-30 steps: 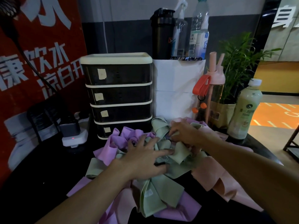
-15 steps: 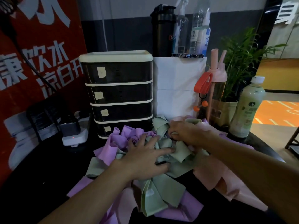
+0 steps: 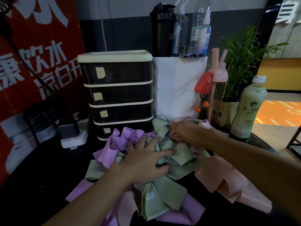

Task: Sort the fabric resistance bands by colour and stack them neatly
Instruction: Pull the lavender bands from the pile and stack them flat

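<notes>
We judge the sorting barely begun: the green bands (image 3: 164,191), purple bands (image 3: 114,149) and pink bands (image 3: 224,180) lie tangled in one heap on the dark counter (image 3: 40,185), with no stack in sight. Our left hand (image 3: 145,162) presses flat, fingers spread wide, on the heap's middle; our right hand (image 3: 184,132) pinches a green band at the far side.
</notes>
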The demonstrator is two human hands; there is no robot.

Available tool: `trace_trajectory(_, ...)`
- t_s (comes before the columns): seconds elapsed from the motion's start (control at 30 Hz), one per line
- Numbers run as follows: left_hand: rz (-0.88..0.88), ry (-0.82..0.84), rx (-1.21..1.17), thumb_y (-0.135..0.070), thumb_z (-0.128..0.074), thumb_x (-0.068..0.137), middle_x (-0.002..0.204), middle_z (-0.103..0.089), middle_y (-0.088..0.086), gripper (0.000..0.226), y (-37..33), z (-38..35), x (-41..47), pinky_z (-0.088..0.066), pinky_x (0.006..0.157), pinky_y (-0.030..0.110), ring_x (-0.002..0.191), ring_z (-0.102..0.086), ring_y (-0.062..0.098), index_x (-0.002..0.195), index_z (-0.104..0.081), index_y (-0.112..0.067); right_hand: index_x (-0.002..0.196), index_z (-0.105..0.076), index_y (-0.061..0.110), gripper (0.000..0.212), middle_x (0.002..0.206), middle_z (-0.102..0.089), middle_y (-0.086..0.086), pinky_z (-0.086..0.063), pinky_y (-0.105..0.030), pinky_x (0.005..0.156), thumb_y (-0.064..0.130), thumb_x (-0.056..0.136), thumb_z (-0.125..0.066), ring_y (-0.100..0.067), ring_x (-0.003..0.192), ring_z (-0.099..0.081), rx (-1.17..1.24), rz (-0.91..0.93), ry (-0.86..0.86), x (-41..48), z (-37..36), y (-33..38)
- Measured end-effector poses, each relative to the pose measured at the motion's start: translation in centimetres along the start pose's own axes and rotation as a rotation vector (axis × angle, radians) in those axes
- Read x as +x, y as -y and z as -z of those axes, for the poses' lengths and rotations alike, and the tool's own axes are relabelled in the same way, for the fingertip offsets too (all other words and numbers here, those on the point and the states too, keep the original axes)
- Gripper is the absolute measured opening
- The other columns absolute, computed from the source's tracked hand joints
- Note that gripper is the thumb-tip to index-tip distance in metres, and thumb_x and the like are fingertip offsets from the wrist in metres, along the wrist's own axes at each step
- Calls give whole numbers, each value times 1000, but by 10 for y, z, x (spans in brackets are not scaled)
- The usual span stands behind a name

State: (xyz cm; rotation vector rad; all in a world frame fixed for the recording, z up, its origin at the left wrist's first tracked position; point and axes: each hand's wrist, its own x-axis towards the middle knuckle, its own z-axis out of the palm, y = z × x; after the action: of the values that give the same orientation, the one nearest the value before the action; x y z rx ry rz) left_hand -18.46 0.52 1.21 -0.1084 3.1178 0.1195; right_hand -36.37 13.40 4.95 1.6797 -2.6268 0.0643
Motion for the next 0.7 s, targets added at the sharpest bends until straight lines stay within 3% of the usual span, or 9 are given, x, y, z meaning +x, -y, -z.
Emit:
trace_trajectory(0.2,16,-6,-23,-73,-33,88,165,6,-15,56,1,-4,-1,5,111,73,151,17,28,138,-8,-72,93,-61,15,12,88,-60,-4,-48,-36,75,23,93,-52,-25,81,-56,79,-105,-119,-1,-13,-7)
trace_trajectory(0.3,13,-2,-23,-73,-33,87,164,6,-15,56,2,-3,0,5,110,74,151,15,29,137,-8,-72,94,-63,11,11,89,-58,-3,-45,-37,80,16,92,-53,-22,83,-52,156,-111,-197,2,-15,-13)
trace_trajectory(0.37,13,-3,-28,-71,-34,88,164,6,-15,56,2,-3,0,5,110,74,151,15,30,138,-9,-72,97,-63,10,12,88,-55,0,-43,-31,78,15,95,-52,-16,79,-47,216,-111,-244,0,-13,-14)
trace_trajectory(0.43,18,-6,-30,-70,-36,88,164,7,-15,57,1,-3,0,5,111,74,151,14,31,138,-9,-72,88,-61,11,11,80,-53,5,-39,-21,66,14,96,-54,-10,68,-48,334,-137,-311,-6,-5,-14)
trace_trajectory(0.57,26,-12,-22,-68,-39,89,165,8,-12,58,0,-2,0,4,112,72,151,14,33,138,-9,-72,78,-63,1,15,85,-62,-4,-39,-11,55,8,90,-56,-8,64,-55,411,-152,-402,-12,13,-18)
trace_trajectory(0.7,38,9,-29,-67,-42,91,165,13,-10,58,-2,1,-2,7,113,69,150,19,32,140,-10,-71,75,-61,-3,20,96,-64,-11,-48,-35,71,5,92,-55,-21,81,-63,419,-107,-446,-23,40,-8)
